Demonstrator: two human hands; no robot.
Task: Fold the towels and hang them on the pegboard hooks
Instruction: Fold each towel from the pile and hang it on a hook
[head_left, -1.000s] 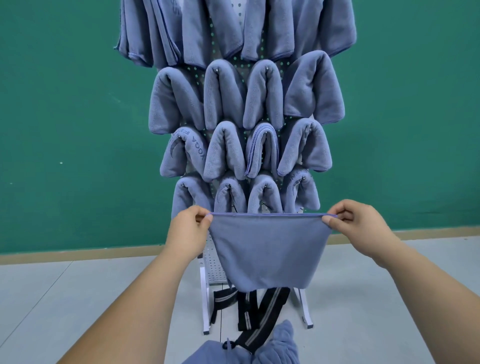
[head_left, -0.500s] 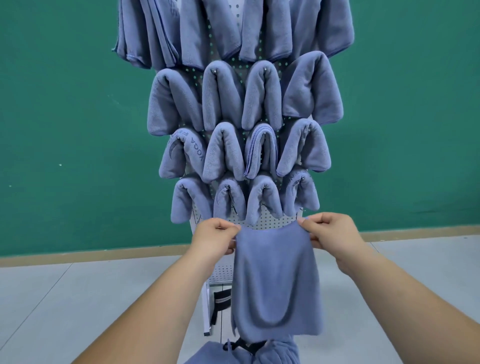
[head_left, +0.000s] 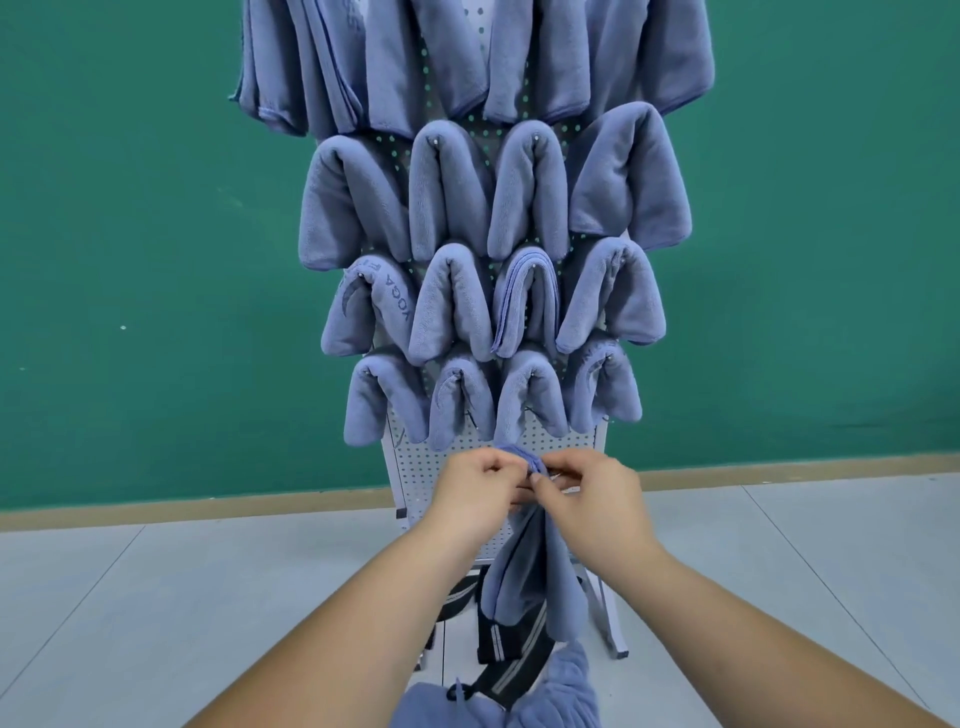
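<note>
Green wall and pale grey floor stand behind the work. Both hands meet in front of the lower part of the board: the left hand and the right hand pinch together the top fold of a soft blue-grey microfibre towel, whose narrow folded body hangs down between the wrists. The folding step seems almost finished; I judge that the next move is to lift the bunched fold onto a free hook of the white perforated metal pegboard, just behind the hands. Above, the plush folded towels already hung make rounded arches in rows. More blue cloth lies below, near black striped straps.
</note>
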